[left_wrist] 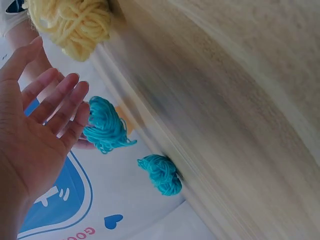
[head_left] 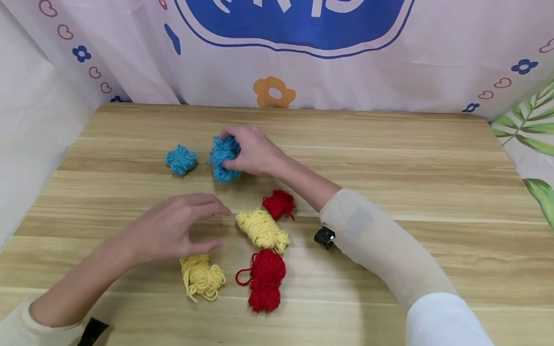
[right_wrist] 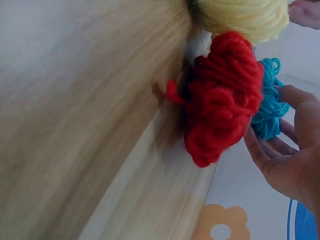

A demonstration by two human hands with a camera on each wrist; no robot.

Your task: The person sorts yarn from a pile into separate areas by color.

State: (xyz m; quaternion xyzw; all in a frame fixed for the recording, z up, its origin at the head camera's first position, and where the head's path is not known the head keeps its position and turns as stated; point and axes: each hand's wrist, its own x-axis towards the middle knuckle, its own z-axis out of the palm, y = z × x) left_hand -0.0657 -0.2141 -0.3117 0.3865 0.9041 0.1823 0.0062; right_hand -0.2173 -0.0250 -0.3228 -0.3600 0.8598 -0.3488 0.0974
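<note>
My right hand [head_left: 247, 150] grips a blue yarn bundle [head_left: 223, 158] on the wooden table [head_left: 398, 163]; the right wrist view shows its fingers [right_wrist: 295, 115] curled round that blue yarn [right_wrist: 268, 105]. A second blue bundle [head_left: 181, 160] lies just left of it. My left hand [head_left: 182, 225] hovers open, fingers spread, above a yellow bundle [head_left: 202, 277] and holds nothing; its palm [left_wrist: 30, 130] shows in the left wrist view. Another yellow bundle [head_left: 262, 229], a small red bundle [head_left: 279, 203] and a larger red bundle [head_left: 265, 279] lie in the middle.
A pink printed cloth [head_left: 282, 44] hangs behind the table, and a leaf-patterned cloth [head_left: 543, 133] is at the right. White fabric [head_left: 18, 146] borders the left side. A small black device [head_left: 325, 237] sits under my right forearm.
</note>
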